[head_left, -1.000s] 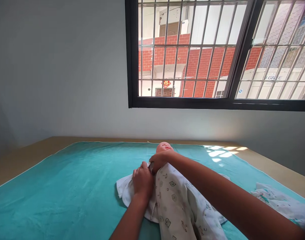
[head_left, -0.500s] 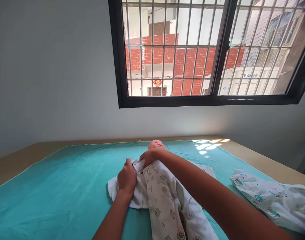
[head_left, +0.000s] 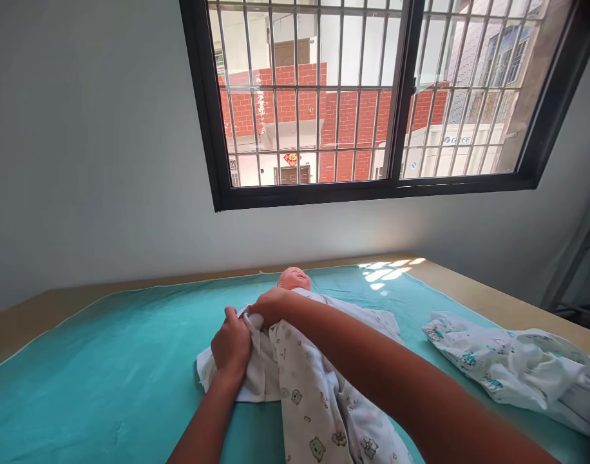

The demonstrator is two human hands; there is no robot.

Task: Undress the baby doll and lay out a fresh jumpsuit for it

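A baby doll lies on its back, its pink head (head_left: 294, 278) toward the wall. White baby clothes (head_left: 307, 393) printed with small animals cover its body and reach toward me. My left hand (head_left: 231, 341) is closed on the white cloth at the garment's left side, near a sleeve. Crossing over the doll's chest, my right hand (head_left: 270, 307) is closed on the same garment's edge, close beside the left hand. The fingertips of my right hand are partly hidden by cloth, and the doll's arms and legs do not show.
A teal sheet (head_left: 145, 361) covers the wooden table (head_left: 473, 283). At the right lies a crumpled white garment (head_left: 517, 364) with teal prints. Behind the table stand a grey wall (head_left: 102, 161) and a barred window with a black frame (head_left: 304, 198).
My view has turned a little to the right, so everything sits further left. My right hand has moved closer to my left hand at the garment's edge. Both still hold the cloth.
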